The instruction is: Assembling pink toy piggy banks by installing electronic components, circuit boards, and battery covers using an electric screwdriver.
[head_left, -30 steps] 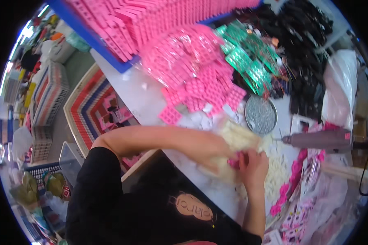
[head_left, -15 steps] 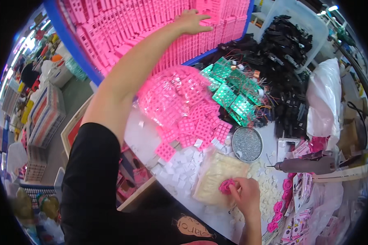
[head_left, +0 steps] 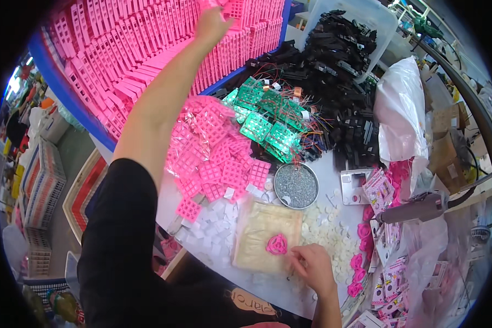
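Pink flower [head_left: 277, 244] lying on a cream packet [head_left: 257, 224], lower centre of the frame; pinched half a second ago, now let go. Right hand [head_left: 314, 268] just to its right, thumb and forefinger a little apart, nothing visible between them; contact with the petals impossible to confirm. Apparently free, then, for other work. Left hand [head_left: 212, 26] at top centre, earlier spread above the rows of pink panels [head_left: 218, 57], now in among them, fingertips blurred and partly hidden; grip or no grip, impossible to tell. Beside the packet, white chips [head_left: 208, 232] to the left, cream bits [head_left: 333, 240] to the right: low clutter, with sideways room as far as the gray power tool [head_left: 413, 212]. Round tin [head_left: 296, 208] near the packet's upper right corner. Limits: blue crate [head_left: 57, 90] rim curving down the upper left, white table [head_left: 268, 281] edge slanting across bottom centre.
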{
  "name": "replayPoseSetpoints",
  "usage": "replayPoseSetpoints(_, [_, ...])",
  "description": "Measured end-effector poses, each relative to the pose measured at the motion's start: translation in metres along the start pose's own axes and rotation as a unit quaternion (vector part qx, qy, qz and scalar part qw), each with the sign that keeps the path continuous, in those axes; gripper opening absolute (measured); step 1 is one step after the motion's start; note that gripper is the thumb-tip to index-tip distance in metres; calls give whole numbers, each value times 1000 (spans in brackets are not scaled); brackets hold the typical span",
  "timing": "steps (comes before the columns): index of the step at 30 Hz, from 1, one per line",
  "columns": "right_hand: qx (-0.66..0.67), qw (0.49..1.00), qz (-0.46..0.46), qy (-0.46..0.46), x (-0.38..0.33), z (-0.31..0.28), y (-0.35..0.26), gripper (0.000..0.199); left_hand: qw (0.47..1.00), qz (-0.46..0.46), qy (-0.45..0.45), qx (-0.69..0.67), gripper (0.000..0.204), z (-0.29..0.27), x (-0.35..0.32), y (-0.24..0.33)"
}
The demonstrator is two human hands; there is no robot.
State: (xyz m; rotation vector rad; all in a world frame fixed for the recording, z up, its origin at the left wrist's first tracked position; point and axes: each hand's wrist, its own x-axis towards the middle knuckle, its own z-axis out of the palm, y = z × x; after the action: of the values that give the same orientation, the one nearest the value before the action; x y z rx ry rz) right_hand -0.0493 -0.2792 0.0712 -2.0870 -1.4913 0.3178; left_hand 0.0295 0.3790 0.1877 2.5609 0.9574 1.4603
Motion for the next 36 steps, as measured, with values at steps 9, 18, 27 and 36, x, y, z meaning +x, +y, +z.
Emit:
replayPoseSetpoints(9, [247,945,115,178,18,1,-16,49,768,-188,-163,-589,59,-194,-232,130])
replayPoseSetpoints(18, [614,775,147,3,13,11,-5,55,544,-375,-418,-624,65,-242,-420,184])
replayPoseSetpoints(27, [370,905,200,-67,-35,-11,20,42,501,-401,-470,-606,47,-239,-429,194])
replayPoseSetpoints(36, [-448,819,249,258,-89,-103,108,22,509,-436,-430,-605,47,-244,-433,178])
